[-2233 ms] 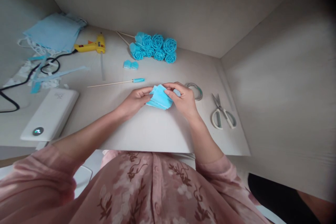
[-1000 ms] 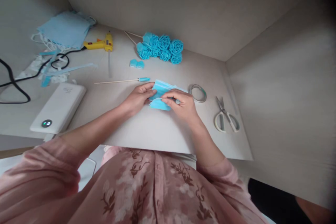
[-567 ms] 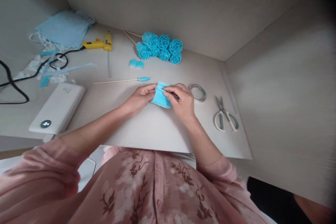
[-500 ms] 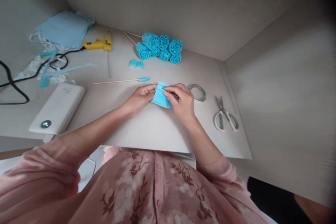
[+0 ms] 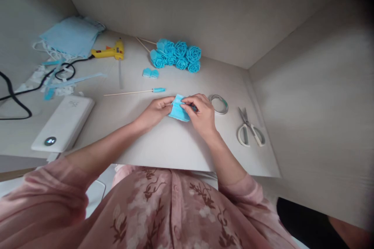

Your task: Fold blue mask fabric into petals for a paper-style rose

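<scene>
Between my hands, above the table, is a piece of blue pleated face-mask fabric [image 5: 179, 112]. My left hand [image 5: 156, 113] pinches its left edge between thumb and fingers. With thumb and fingertips, my right hand [image 5: 201, 113] grips the right side, covering part of it. Just beyond my hands lies a thin wooden stick [image 5: 128, 93] with a blue wrapped tip [image 5: 159, 90]. A small blue cut piece with rounded lobes [image 5: 150, 73] rests behind the stick. Farther back is a bunch of blue fabric roses [image 5: 181, 56] on sticks.
To the right are a ring of tape [image 5: 219, 104] and scissors [image 5: 247, 126] with partly spread blades. At left stand a white power bank [image 5: 64, 123], a yellow glue gun [image 5: 108, 52], stacked face masks [image 5: 71, 37], scraps [image 5: 62, 79] and a black cable [image 5: 43, 79]. Walls border the table.
The blue fabric is tilted slightly differently, and my right fingers have shifted a little on it. The whole view has moved slightly; the other things lie as before.
</scene>
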Motion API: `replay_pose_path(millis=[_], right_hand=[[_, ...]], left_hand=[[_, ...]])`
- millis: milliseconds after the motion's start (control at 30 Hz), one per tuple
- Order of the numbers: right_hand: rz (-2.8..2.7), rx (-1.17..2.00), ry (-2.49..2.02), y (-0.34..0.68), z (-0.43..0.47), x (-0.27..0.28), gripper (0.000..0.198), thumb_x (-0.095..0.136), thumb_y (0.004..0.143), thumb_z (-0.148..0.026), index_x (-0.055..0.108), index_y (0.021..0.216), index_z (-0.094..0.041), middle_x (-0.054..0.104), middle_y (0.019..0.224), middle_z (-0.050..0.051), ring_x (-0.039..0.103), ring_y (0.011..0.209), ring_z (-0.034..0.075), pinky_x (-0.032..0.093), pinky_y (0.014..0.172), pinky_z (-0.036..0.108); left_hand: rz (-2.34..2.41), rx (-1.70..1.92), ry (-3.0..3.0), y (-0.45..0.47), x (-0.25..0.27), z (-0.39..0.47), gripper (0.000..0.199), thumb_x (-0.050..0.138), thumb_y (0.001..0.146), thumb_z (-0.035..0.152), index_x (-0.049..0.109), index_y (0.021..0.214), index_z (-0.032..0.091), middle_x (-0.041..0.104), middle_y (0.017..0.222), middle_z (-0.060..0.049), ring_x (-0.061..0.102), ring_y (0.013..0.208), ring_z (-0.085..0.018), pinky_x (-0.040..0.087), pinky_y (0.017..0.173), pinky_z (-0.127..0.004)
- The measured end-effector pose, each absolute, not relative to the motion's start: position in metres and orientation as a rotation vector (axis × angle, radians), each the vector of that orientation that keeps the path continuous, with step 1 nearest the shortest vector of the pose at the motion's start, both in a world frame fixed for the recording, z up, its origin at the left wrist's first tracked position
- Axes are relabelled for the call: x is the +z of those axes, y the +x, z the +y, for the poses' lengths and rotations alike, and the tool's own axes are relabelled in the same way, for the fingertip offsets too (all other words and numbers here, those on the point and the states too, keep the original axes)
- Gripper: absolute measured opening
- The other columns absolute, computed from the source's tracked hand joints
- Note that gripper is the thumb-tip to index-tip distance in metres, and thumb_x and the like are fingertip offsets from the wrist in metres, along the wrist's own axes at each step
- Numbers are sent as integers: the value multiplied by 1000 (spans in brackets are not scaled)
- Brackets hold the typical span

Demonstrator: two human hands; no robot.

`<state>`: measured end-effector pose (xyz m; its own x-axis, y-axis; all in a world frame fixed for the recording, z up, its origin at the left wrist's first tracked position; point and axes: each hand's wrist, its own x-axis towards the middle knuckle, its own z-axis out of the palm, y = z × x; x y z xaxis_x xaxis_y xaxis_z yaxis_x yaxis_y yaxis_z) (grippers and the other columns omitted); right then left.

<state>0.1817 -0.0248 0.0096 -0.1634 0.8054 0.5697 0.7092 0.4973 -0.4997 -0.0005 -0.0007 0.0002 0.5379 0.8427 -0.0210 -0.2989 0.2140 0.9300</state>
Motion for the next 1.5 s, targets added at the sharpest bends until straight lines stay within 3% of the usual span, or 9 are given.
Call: replay_pose_path(millis=[233,533,733,1267,1400,1500], right_hand=[[-1927,133,-1267,181,-25,11,6,65,90,-25,67,85,-25,69,85,1,61,85,19,47,79,35],[-1937,107,-1288,181,-26,10,3,64,91,-28,67,92,-26,71,87,1,62,86,20,47,79,36],[-1948,94,-1284,181,-25,9,2,65,90,-26,66,89,-25,70,85,1,61,84,19,46,77,34],[-2003,32,-1222,180,-26,10,11,63,92,-28,70,83,-27,70,93,3,59,92,21,47,83,38],[-2005,207,-1067,186,-25,22,11,67,89,-32,68,78,-27,74,99,2,62,104,23,48,95,45],[-1867,558,-954,201,-28,33,20,68,87,-43,63,78,-26,75,88,2,69,94,22,53,91,46]], left_hand=[[675,862,1135,0,1,-1,29,68,79,25,74,106,17,75,98,-4,65,86,-16,46,85,-28],[657,850,1118,-3,-1,-1,31,66,82,32,76,107,17,75,99,-5,65,90,-19,45,88,-30],[670,848,1137,-3,-4,0,29,65,83,32,77,106,17,75,95,-4,63,83,-16,44,84,-28],[677,863,851,0,0,1,20,76,73,32,71,79,13,65,73,-2,58,69,-13,47,73,-29],[737,901,779,-1,-1,4,18,77,70,28,71,78,14,66,70,-1,57,65,-12,47,70,-28],[779,961,762,-2,-5,8,14,76,72,26,69,75,14,64,69,0,56,63,-11,45,68,-26]])
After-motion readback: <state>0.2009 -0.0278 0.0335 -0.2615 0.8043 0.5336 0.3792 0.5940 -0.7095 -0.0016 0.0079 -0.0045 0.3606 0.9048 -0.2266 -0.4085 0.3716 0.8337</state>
